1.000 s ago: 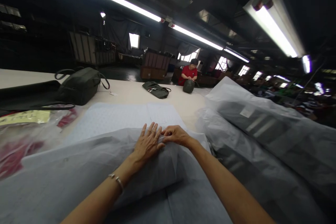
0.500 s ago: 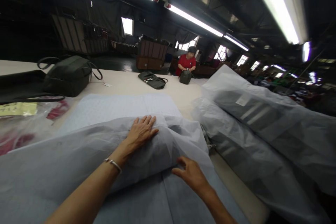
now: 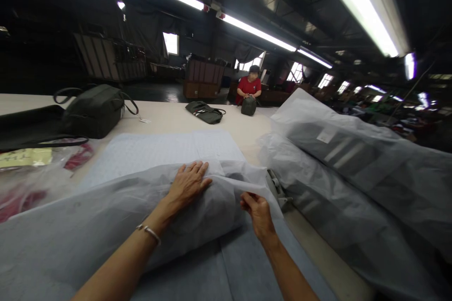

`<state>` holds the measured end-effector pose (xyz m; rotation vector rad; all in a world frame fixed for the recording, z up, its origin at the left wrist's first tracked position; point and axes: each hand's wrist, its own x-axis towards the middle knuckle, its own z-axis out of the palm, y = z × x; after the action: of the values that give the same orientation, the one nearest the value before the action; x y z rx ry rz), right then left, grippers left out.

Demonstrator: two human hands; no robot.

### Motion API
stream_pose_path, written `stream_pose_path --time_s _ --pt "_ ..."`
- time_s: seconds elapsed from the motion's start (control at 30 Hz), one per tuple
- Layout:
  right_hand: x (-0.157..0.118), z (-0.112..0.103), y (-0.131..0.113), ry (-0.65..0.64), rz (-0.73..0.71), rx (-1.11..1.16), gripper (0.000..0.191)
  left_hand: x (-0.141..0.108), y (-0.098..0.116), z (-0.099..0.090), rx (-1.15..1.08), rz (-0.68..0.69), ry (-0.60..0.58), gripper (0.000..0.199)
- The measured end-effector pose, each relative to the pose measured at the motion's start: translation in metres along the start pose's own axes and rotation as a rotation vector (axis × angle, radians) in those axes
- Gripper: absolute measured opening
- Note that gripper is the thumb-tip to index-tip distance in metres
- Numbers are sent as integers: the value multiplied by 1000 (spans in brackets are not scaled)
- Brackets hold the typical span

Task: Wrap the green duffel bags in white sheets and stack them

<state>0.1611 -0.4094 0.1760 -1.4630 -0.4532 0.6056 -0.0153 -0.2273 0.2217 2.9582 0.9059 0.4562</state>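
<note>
A whitish translucent plastic bag (image 3: 123, 216) with something dark and bulky inside lies across a pale sheet (image 3: 165, 143) in front of me. My left hand (image 3: 190, 181) rests flat on top of the bag, fingers spread, a silver bracelet on the wrist. At the bag's right end, my right hand (image 3: 254, 204) is closed in a pinch on the edge of the plastic. Just beyond it sits a grey tape dispenser (image 3: 278, 190), partly hidden by the plastic.
Two more wrapped bundles (image 3: 363, 164) fill the right side. Dark bags (image 3: 93, 110) and clear packets (image 3: 35, 188) lie at the left. A flat dark bag (image 3: 205, 112) is at the table's far side, where a person in red (image 3: 249, 86) handles another bag.
My right hand has moved up and closed on the plastic edge, which is now lifted. More of the tape dispenser shows. My left hand stays on the bag.
</note>
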Motion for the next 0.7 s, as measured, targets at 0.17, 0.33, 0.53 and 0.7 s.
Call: stream_pose_path --time_s 0.17,0.33,0.53,0.7 --pt "13 -40 -25 211 -323 -243 39 -1 3 -4 -55 -26 53 51" --pt "21 -89 -20 390 -728 -731 47 -1 3 -2 -69 -31 68 51" --pt "59 -111 -33 204 -509 -629 66 -1 0 4 -47 -25 81 50" --pt "82 -96 -66 -20 -350 -326 41 -1 -1 3 -20 -22 55 50"
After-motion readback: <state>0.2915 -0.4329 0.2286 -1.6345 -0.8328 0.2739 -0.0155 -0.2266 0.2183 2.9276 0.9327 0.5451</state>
